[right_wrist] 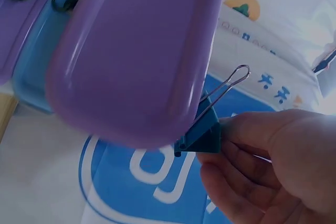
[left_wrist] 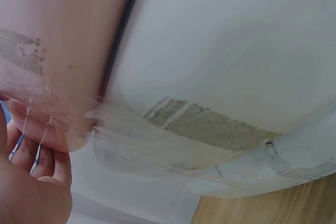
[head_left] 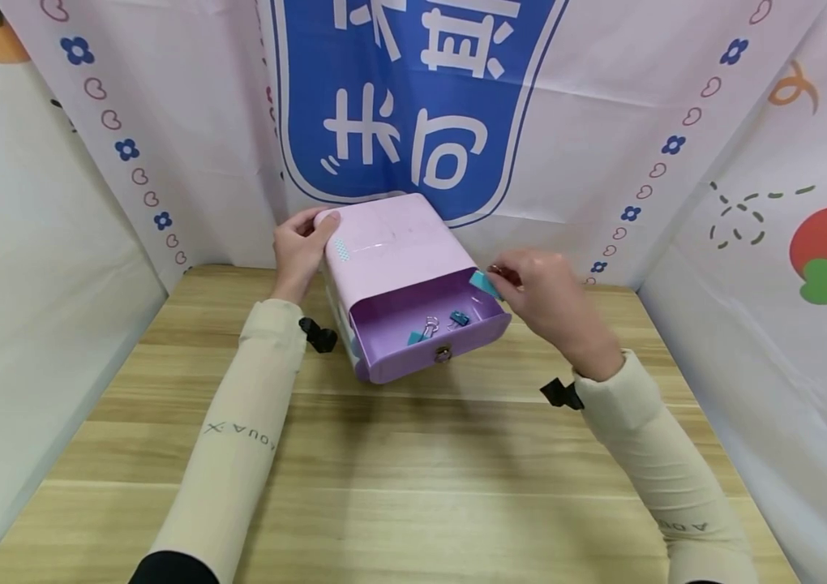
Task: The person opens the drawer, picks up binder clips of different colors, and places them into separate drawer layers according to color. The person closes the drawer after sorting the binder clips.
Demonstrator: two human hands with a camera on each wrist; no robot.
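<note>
A pink-topped drawer box [head_left: 402, 243] stands at the back of the table, its purple top drawer [head_left: 392, 365] pulled out. My left hand [head_left: 300, 251] grips the box's rear left corner, thumb on top and fingers behind the edge. Over the drawer's right rim, my right hand [head_left: 552, 304] pinches a large teal binder clip [right_wrist: 207, 135] between thumb and fingers. The clip's wire handle sticks up beside the drawer wall in the right wrist view. Inside the drawer lie a teal binder clip [head_left: 460, 318] and another clip [head_left: 417, 337] with silver handles.
Lower down, a blue drawer [right_wrist: 39, 72] and another purple drawer [right_wrist: 13, 35] with ring pulls are closed. A printed cloth [head_left: 567, 122] hangs right behind the box. The wooden table [head_left: 413, 487] extends toward me.
</note>
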